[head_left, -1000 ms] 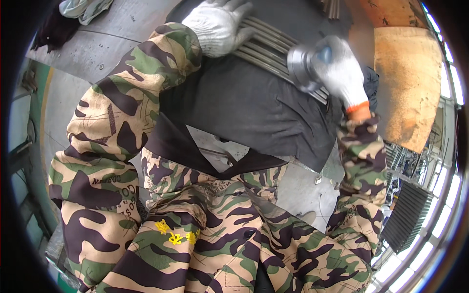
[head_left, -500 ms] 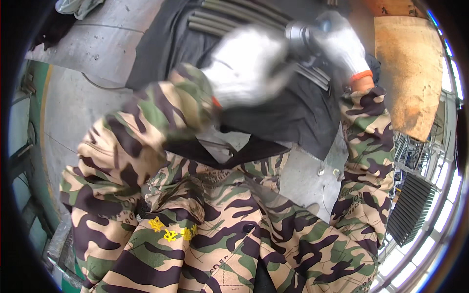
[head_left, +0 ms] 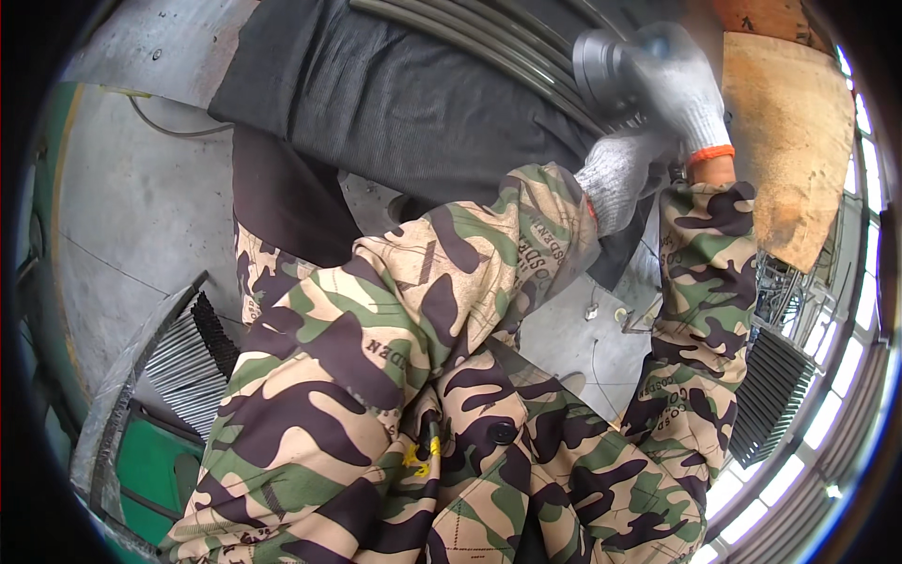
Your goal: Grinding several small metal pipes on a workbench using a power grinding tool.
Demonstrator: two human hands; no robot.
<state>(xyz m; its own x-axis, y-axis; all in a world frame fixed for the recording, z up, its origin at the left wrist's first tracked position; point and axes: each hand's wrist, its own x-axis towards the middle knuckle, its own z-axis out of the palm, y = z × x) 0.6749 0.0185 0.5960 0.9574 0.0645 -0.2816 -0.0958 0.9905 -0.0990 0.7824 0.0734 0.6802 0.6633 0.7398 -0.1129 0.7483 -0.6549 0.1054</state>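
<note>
My right hand (head_left: 691, 94), in a white knit glove with an orange cuff, is closed around a grey tool with a round, cylindrical head (head_left: 598, 70). Motion blur hides what kind of tool it is. Just below it, my left hand (head_left: 615, 179), gloved too, is close to the right wrist and the near ends of several grey metal rods (head_left: 489, 52). Its fingers are smeared and partly covered, so a grip cannot be made out. The rods lie side by side on a black cloth (head_left: 404, 122).
Stained tan board (head_left: 785, 141) stands at the right. Below it is a stack of dark ribbed pieces (head_left: 770, 399). At the lower left, a metal-edged container (head_left: 103, 423) sits by more thin rods (head_left: 188, 367). A cable (head_left: 174, 127) crosses the grey floor (head_left: 141, 216).
My left hand has swept right and down, from over the cloth to beside my right hand. The right hand and tool have shifted slightly right. More of the cloth and rods shows.
</note>
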